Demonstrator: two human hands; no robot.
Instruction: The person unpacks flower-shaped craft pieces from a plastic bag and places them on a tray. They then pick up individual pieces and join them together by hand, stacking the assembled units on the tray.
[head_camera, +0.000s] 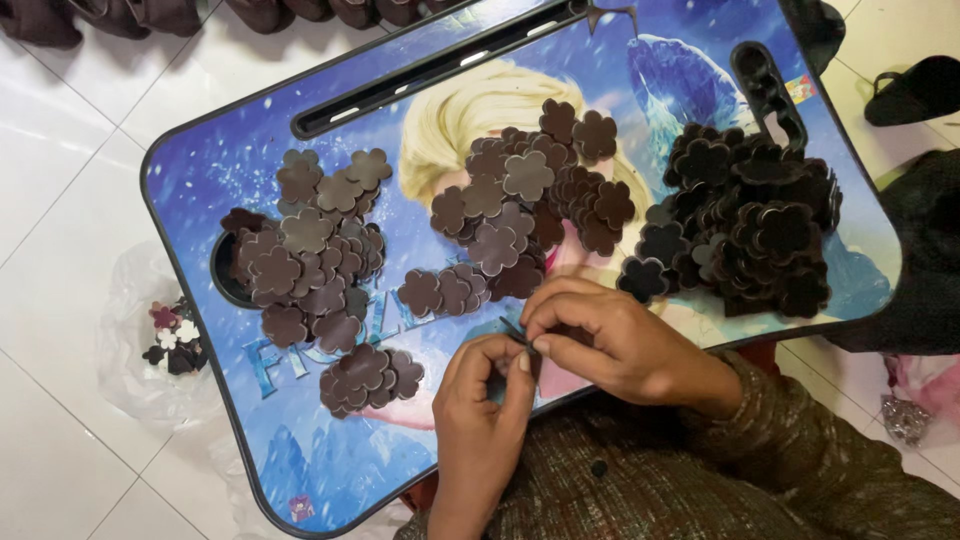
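My left hand (480, 400) and my right hand (620, 345) meet at the near edge of a small lap table (210, 160) with a blue cartoon print. Between their fingertips they pinch one thin dark flower-shaped piece (513, 330), seen almost edge-on. Several brown flower-shaped pieces lie in loose heaps on the table: one heap at the left (310, 260), a small one (370, 378) near my left hand, and one in the middle (525, 200). A thicker heap of darker, nearly black flower pieces (750, 225) sits at the right.
A clear plastic bag (130, 300) on the white tiled floor at the left holds small flower shapes (172, 335). A black sandal (915, 90) lies at the top right. Dark shoes (100, 15) line the top edge. The table has a long slot (430, 62) and a handle cutout (765, 85).
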